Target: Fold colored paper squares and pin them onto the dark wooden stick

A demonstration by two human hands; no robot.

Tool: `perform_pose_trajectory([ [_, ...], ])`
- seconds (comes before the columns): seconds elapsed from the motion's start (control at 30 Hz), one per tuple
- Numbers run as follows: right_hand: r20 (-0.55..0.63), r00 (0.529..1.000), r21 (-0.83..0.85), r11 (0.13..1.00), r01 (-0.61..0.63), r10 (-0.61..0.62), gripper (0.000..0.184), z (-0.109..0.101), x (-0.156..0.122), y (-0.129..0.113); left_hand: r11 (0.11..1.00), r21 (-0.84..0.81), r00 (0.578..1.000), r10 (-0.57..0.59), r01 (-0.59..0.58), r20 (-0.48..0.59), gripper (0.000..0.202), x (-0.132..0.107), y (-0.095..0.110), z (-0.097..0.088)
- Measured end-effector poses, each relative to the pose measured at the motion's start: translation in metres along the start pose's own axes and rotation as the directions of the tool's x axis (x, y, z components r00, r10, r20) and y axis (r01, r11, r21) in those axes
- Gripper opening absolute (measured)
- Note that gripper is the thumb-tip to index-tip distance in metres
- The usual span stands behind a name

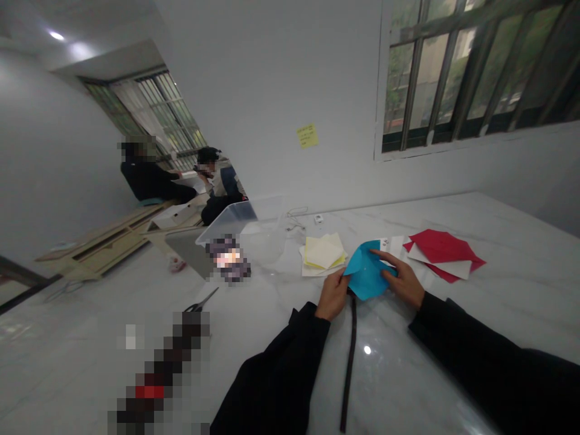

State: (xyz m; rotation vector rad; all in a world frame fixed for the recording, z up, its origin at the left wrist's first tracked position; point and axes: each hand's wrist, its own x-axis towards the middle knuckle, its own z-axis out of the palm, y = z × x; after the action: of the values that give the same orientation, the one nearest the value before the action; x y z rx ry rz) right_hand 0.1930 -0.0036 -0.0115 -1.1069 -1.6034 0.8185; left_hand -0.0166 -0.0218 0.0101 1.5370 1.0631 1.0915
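A sheet of blue paper (366, 275), bent and partly folded, is held up between both hands over the marble-patterned table. My left hand (333, 294) pinches its left edge, with the thumb on the near face. On the other side my right hand (403, 279) has its thumb and fingers on the right part of the sheet. Beneath the paper a dark narrow strip (348, 362) runs toward the front of the table. Cream and yellow papers (324, 251) lie just left of the sheet. Red and white papers (444, 251) rest to the right.
A clear plastic bin (267, 223) stands at the back left. Scissors (199, 305) lie on the table (272, 374) at left, beside a blurred-out dark item. A yellow note (307, 136) sticks to the wall. Two people sit in the far left background.
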Motion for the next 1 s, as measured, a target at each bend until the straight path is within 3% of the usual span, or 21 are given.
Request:
perform_pose_trajectory([
  [0.1,0.048,0.998,0.107,0.993,-0.056,0.051,0.050,-0.003,0.004,0.009,0.997,-0.074,0.999,0.003,-0.006,-0.035,0.033,0.004,-0.004,-0.002],
  [0.2,0.041,0.994,0.173,0.979,-0.111,0.106,0.047,-0.005,0.006,0.014,0.989,-0.144,0.985,-0.063,0.040,-0.161,0.035,0.009,-0.008,-0.006],
  [0.33,0.037,0.987,0.283,0.945,-0.162,0.158,0.051,-0.005,0.007,0.012,0.992,-0.124,0.956,-0.059,0.024,-0.286,0.028,0.014,-0.009,-0.013],
  [0.57,0.077,0.952,0.549,0.784,-0.290,0.298,0.060,0.001,0.011,0.004,0.924,-0.371,0.945,-0.202,0.097,-0.255,0.044,0.013,-0.010,-0.014],
  [0.7,0.103,0.957,0.573,0.770,-0.281,0.273,0.072,0.002,0.012,0.001,0.953,-0.289,0.950,-0.169,0.089,-0.263,0.046,0.015,-0.008,-0.018],
  [0.87,0.239,0.918,0.562,0.726,-0.397,0.317,0.041,0.002,0.013,0.002,0.990,-0.132,0.963,-0.081,0.048,-0.259,0.050,0.016,-0.003,-0.023],
  [1.0,0.352,0.884,0.600,0.652,-0.465,0.306,0.041,0.001,0.012,0.002,0.973,-0.211,0.964,-0.143,0.095,-0.224,0.047,0.015,-0.003,-0.021],
])
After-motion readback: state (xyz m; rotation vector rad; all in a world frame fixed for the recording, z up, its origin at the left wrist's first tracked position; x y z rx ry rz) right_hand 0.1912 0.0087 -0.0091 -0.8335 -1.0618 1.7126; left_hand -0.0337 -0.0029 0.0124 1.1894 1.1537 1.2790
